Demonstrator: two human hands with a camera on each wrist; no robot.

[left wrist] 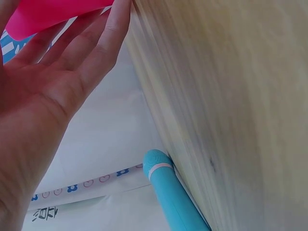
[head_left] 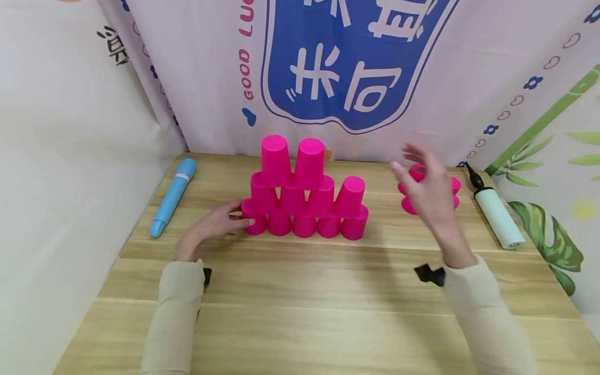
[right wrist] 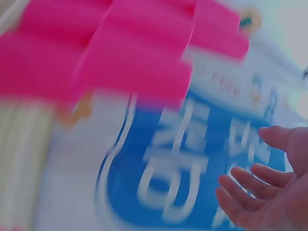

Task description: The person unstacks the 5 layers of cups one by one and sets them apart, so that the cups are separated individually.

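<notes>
Pink plastic cups [head_left: 304, 224] stand upside down in a stepped stack, with several in the bottom row, several in the row above and two on top. My left hand [head_left: 217, 224] touches the leftmost bottom cup [head_left: 255, 227], its thumb at the front and other fingers at the side and behind. In the left wrist view those fingers [left wrist: 98, 53] look fairly straight against a pink cup [left wrist: 53, 17]. Raised over the table to the right, my right hand [head_left: 428, 190] has its fingers spread apart and holds nothing. More pink cups [head_left: 409, 204] sit behind it, partly hidden.
A blue microphone-shaped object [head_left: 173, 198] lies at the table's left. On the right lies a pale green cylinder with a black nozzle [head_left: 499, 216]. A printed cloth [head_left: 211, 104] hangs along the table's back edge, and white cloth walls border both sides.
</notes>
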